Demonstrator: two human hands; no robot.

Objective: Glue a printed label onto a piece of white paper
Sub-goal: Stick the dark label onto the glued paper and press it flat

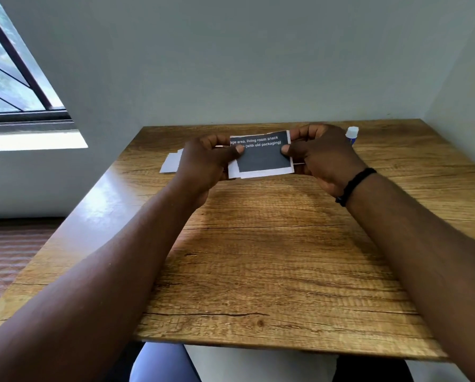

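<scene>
Far left on the wooden table (258,257): a loose scrap of white paper (171,162) lying flat, partly hidden behind the left hand. Spare stock or offcut, cannot tell which.

Left hand (206,164): fingers curled, thumb pressed onto the left edge of the printed label (263,153), pinching it from front and back.

Centre: the label is a dark rectangle with white text ("living room snack", "with old packaging" readable), held up above the far middle of the table, face toward the camera. A white border shows at its bottom and left edges, which looks like the white backing paper (235,170) already behind it, though it may be only the label's own margin; the view is too small to settle it.

Right hand (317,158): likewise curled, thumb on the label's right edge, fingers behind. A black band sits on that wrist.

Far right, just beyond the right hand: a glue stick (351,135) standing upright, white cap on (mostly hidden by the knuckles).

Handling, as judged: thin sheet, near weightless, floppy, creases easily and will tear if pulled between two pinches. Any wet glue will make it slide and smear. Best held as now, by the opposite short edges with light tension, thumbs kept off the print; then lay it flat and smooth from the middle outward.
</scene>
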